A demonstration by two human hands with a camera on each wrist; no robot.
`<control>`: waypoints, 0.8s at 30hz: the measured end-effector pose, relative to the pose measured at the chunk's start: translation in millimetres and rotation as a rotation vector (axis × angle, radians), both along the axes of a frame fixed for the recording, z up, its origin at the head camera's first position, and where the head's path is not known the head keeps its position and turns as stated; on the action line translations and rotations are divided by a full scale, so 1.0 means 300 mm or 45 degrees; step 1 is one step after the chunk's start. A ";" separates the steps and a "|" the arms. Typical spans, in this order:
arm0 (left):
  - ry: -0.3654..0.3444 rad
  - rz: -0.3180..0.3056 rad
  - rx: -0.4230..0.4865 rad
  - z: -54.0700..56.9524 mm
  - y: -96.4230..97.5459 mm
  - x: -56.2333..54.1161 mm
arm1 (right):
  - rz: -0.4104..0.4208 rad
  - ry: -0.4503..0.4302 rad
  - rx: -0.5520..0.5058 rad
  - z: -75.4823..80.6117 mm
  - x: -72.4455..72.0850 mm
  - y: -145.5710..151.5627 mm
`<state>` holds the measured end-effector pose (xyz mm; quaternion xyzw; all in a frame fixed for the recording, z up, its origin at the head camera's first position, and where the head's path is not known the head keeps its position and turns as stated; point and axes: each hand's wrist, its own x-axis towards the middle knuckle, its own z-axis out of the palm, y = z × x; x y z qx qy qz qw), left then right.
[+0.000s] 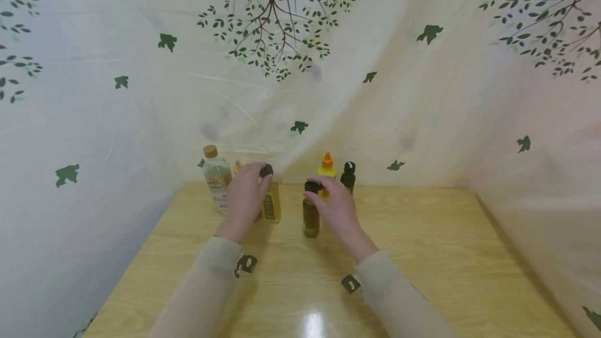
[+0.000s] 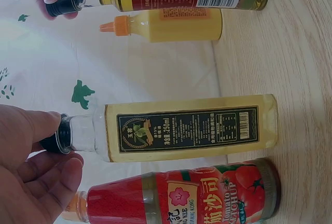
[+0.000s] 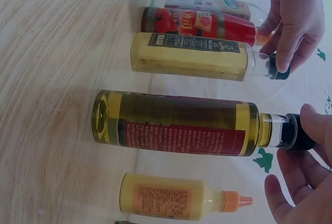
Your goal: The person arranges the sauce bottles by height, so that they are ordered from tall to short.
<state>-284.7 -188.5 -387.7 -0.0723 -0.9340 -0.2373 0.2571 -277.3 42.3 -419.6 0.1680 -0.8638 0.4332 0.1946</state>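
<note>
My left hand [image 1: 245,194] pinches the black cap of a square oil bottle [image 2: 187,128] between thumb and fingers. The bottle holds pale yellow oil, has a dark label and stands upright on the table. To its right, my right hand [image 1: 340,207] grips the black cap of a round oil bottle [image 3: 176,123] with a dark red label. That one stands upright too, a little nearer to me. Close beside the square bottle is a red tomato ketchup bottle [image 2: 207,195], mostly behind my left hand in the head view.
A large clear bottle [image 1: 216,173] with a tan cap stands at the left. Behind my right hand are a yellow squeeze bottle [image 1: 327,170] with an orange nozzle and a dark bottle [image 1: 348,175]. A leaf-printed curtain [image 1: 328,103] borders the wooden table [image 1: 422,254].
</note>
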 end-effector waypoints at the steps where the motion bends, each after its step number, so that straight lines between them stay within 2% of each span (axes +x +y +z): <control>1: 0.003 -0.002 0.000 0.001 0.000 0.001 | 0.004 -0.010 -0.005 0.001 0.000 0.002; 8: 0.005 0.000 0.002 0.002 0.000 0.003 | 0.024 -0.026 -0.022 0.002 0.002 0.009; 13: 0.000 0.004 0.001 -0.002 -0.002 0.003 | 0.036 0.006 -0.007 -0.001 -0.001 0.004; 17: -0.003 -0.001 -0.001 -0.007 -0.003 0.000 | 0.014 0.046 0.020 -0.009 -0.009 -0.001; 24: -0.016 0.010 0.008 -0.013 -0.003 -0.005 | -0.014 0.018 0.066 -0.011 -0.015 -0.004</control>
